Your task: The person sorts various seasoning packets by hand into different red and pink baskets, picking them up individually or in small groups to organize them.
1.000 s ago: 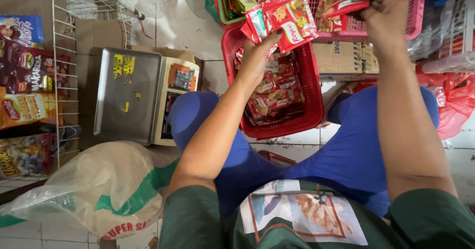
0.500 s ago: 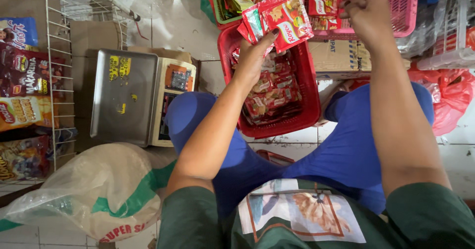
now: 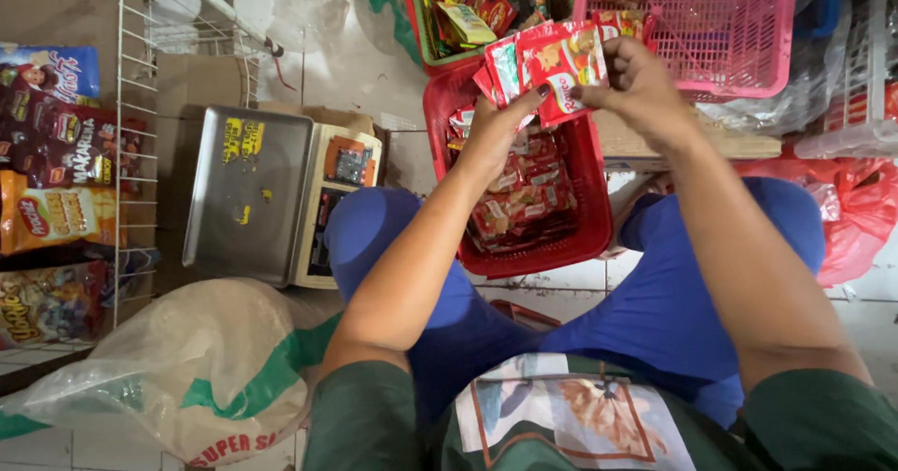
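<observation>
My left hand (image 3: 493,132) grips a fanned stack of small red sachets (image 3: 541,67) from below, held over a red plastic basket (image 3: 591,237) that contains several more of the same sachets. My right hand (image 3: 639,85) pinches the right edge of the front sachet in that stack. Both hands meet above the basket's far end. My knees in blue trousers sit on either side of the basket.
A pink basket (image 3: 739,31) and a green basket of packets (image 3: 426,36) stand beyond. A digital scale with a metal pan (image 3: 248,190) sits left, a wire rack of snack bags (image 3: 56,162) further left, a tied sack (image 3: 206,368) at bottom left, and a red plastic bag (image 3: 856,214) right.
My right hand came back from the pink basket to the stack in my left hand and now grips its front sachet. The left hand stayed roughly where it was.
</observation>
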